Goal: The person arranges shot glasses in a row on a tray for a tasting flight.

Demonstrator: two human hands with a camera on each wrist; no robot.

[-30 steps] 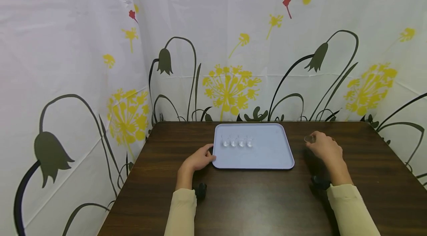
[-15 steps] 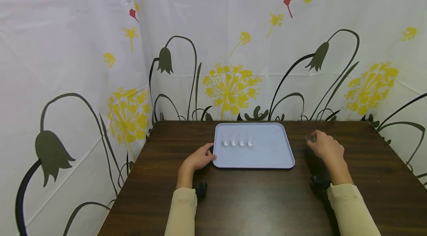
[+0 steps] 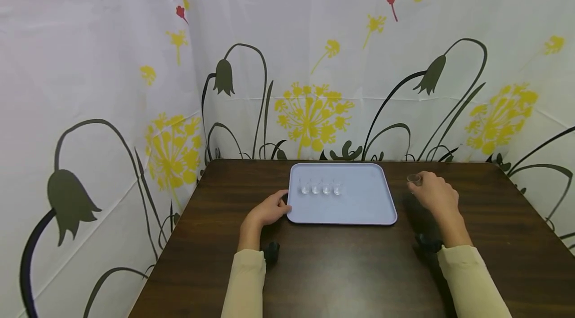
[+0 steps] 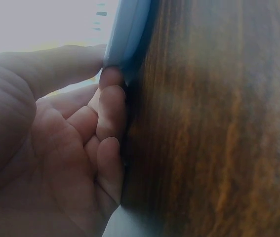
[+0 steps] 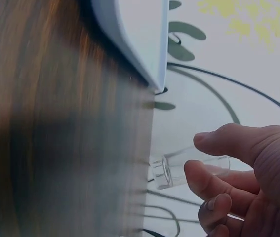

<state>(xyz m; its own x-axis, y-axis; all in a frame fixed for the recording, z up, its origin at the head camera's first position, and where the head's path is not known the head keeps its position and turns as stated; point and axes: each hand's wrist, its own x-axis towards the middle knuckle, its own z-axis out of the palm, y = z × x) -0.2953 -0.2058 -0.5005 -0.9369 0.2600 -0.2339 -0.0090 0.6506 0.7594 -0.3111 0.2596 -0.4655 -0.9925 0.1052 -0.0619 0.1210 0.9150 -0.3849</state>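
A pale blue tray lies on the dark wooden table, and several small clear glasses stand upright in a row on its left half. My left hand pinches the tray's left edge near the front corner, thumb at the rim and fingertips against the side, as the left wrist view shows. To the right of the tray, my right hand holds another clear shot glass between thumb and fingers. In the right wrist view the glass's thick base points to the tabletop; I cannot tell whether it touches.
The wooden table extends around the tray on all sides. A white curtain printed with flowers hangs behind the table's back edge and along the left. Black wrist cameras sit by both wrists.
My right hand has moved slightly back and to the left with the glass. The left hand keeps its grip on the tray. The head view has tilted a little.
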